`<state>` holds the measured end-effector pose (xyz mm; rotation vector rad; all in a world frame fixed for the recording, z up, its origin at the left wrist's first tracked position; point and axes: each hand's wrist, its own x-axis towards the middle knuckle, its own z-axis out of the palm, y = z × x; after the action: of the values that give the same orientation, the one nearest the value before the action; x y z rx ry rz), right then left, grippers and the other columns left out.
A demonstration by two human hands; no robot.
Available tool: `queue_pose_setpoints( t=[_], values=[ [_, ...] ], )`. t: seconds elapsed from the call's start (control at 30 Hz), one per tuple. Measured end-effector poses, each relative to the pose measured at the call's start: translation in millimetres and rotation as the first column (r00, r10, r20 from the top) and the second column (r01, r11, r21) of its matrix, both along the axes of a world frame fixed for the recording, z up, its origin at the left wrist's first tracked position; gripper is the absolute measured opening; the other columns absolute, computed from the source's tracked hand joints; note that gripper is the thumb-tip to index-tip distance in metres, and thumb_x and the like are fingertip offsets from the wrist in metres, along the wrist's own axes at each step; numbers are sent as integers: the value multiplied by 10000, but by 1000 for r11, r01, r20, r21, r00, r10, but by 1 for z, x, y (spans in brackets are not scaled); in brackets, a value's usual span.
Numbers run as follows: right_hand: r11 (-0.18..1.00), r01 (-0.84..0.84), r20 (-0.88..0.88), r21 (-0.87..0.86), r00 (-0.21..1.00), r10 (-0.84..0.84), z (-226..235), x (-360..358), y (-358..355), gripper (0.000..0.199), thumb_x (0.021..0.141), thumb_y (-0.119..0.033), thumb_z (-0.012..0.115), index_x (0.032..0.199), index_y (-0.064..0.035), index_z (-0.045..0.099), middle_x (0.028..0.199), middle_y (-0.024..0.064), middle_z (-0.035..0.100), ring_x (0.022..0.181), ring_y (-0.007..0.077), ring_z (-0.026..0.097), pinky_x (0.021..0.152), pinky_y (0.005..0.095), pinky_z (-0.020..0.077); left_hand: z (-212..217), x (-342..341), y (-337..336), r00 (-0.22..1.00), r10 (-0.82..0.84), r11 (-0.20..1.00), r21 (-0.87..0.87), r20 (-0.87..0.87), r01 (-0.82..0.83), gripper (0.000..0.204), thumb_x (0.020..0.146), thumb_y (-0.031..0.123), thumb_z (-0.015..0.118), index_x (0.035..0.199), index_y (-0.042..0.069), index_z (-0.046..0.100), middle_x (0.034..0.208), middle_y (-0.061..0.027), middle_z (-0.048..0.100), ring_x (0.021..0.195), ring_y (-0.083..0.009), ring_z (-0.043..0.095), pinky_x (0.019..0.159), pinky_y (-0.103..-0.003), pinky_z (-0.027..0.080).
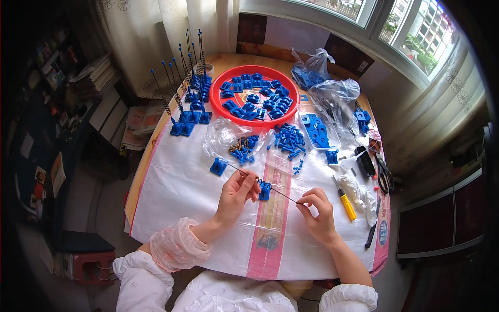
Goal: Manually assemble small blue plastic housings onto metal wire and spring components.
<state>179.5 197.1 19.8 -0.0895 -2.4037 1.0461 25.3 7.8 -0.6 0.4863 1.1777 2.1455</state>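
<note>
My left hand (pixel 240 191) pinches a thin metal rod near its middle, over the table's front half. The rod's far end runs up and left toward a blue square base (pixel 219 166) lying by itself. At the rod's near right end, my right hand (pixel 318 214) closes thumb and fingers on the tip. Between my hands a small blue plastic clip (pixel 264 191) with dark loops on top sits along the rod (pixel 283 195). Whether the rod passes through those loops is too small to tell.
At the back left stand several blue bases (pixel 188 117) with upright springs and rods. A red round tray (pixel 254 124) holds blue clips. Blue pegs (pixel 289 139), a clear tub (pixel 318 130), plastic bags (pixel 332 89), a yellow screwdriver (pixel 346 206) and black scissors (pixel 383 176) lie around.
</note>
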Motion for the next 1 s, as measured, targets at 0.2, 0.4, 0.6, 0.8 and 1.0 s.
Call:
queue_pose_setpoints(
  t=[0.2, 0.4, 0.6, 0.8, 1.0],
  values=[
    [999, 4, -19, -35, 1000, -4, 1, 0, -1, 156, 737, 91, 690, 832, -11, 620, 832, 75, 581, 751, 191, 522, 642, 292, 432, 6, 5, 3, 999, 14, 1000, -7, -33, -14, 245, 942, 96, 644, 1162, 49, 546, 949, -42, 646, 744, -75, 587, 693, -216, 471],
    [1000, -15, -7, -23, 1000, 15, 0, 0, 0, 145, 760, 65, 699, 849, -23, 626, 834, 77, 579, 801, 223, 550, 626, 308, 459, 4, 4, 2, 999, -47, 996, -71, -18, 46, 236, 919, 105, 680, 1123, 46, 576, 919, -19, 655, 774, -70, 589, 690, -212, 474],
    [999, -26, -17, -21, 1000, 25, 1, 0, -3, 149, 754, 72, 701, 844, -22, 628, 835, 78, 588, 798, 222, 554, 622, 308, 461, 11, 10, 2, 991, -100, 990, -111, -92, 90, 202, 909, 111, 695, 1077, 56, 597, 920, -7, 659, 808, -56, 602, 687, -210, 484],
    [1000, -14, -19, -17, 1000, 13, 1, 0, -2, 150, 754, 73, 703, 846, -21, 629, 836, 77, 595, 798, 222, 555, 621, 309, 461, 9, 10, 2, 988, -119, 987, -122, -95, 107, 199, 898, 88, 702, 1065, 57, 599, 929, -5, 655, 822, -52, 607, 694, -210, 493],
    [999, -17, -9, -33, 1000, 17, 0, -1, -3, 153, 753, 73, 703, 844, -23, 628, 833, 73, 595, 795, 223, 554, 626, 311, 459, 10, 11, 3, 981, -173, 977, -142, -85, 160, 204, 883, 52, 706, 1051, 44, 589, 914, -7, 643, 829, -54, 611, 714, -213, 505]
  ],
)
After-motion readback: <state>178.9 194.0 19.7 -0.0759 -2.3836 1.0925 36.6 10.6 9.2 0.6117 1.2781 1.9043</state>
